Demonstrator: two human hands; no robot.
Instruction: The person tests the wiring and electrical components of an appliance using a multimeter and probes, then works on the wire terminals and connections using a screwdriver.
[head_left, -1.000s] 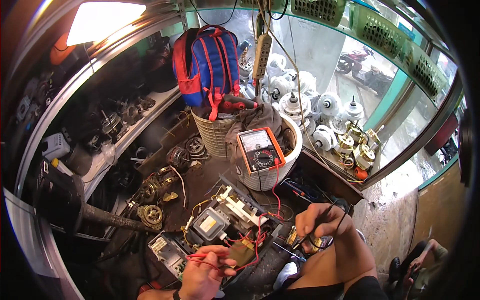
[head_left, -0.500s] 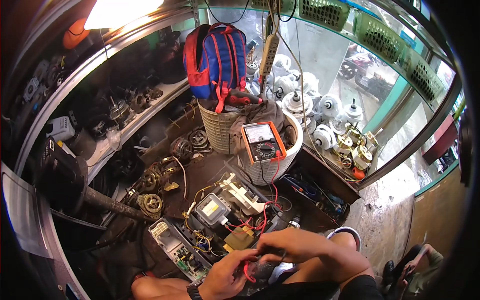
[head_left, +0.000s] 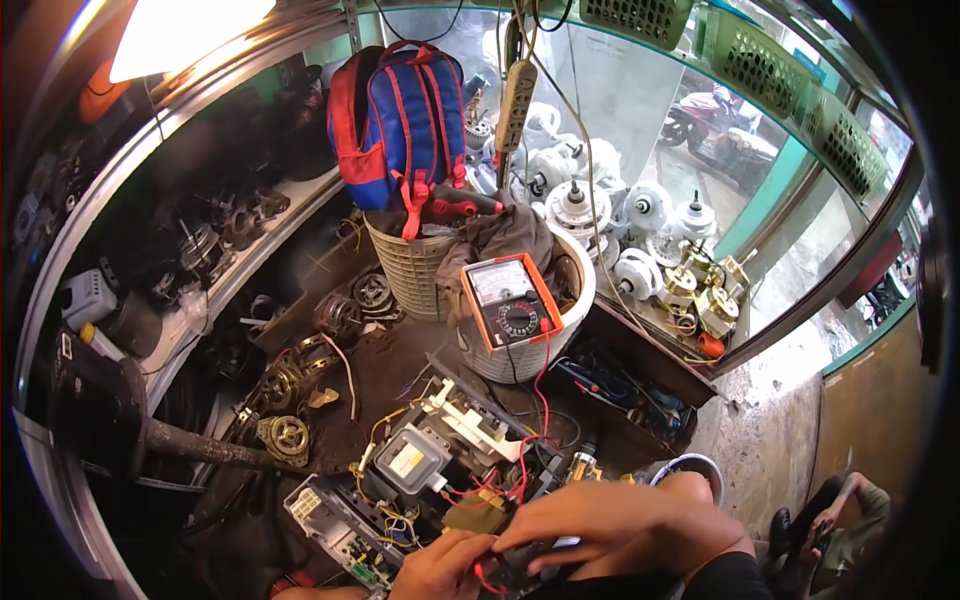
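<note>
My left hand (head_left: 438,568), low in the picture, has its fingers closed, and a red wire (head_left: 486,577) loops out beneath them. Against its fingertips, my right hand (head_left: 560,520) is closed in a pinch; what it holds is hidden. A dark, unclear shape lies below the two hands. Just beyond them sits an opened appliance with a silver metal box (head_left: 412,458), a cream plastic bracket (head_left: 470,425) and a green circuit board (head_left: 362,560). An orange-framed analog multimeter (head_left: 517,318) leans on a cloth-topped basket; its red and black leads run down toward the appliance.
A blue and red backpack (head_left: 410,125) rests on a woven basket (head_left: 400,272). White gear units (head_left: 577,205) stand by the glass. Motor parts (head_left: 285,438) lie left of the appliance, near a dark post (head_left: 210,440). Another person (head_left: 845,515) sits at lower right.
Both hands sit slightly lower in the picture, still together, and the red loop is lower with them. The view has shifted a little, and the multimeter looks larger.
</note>
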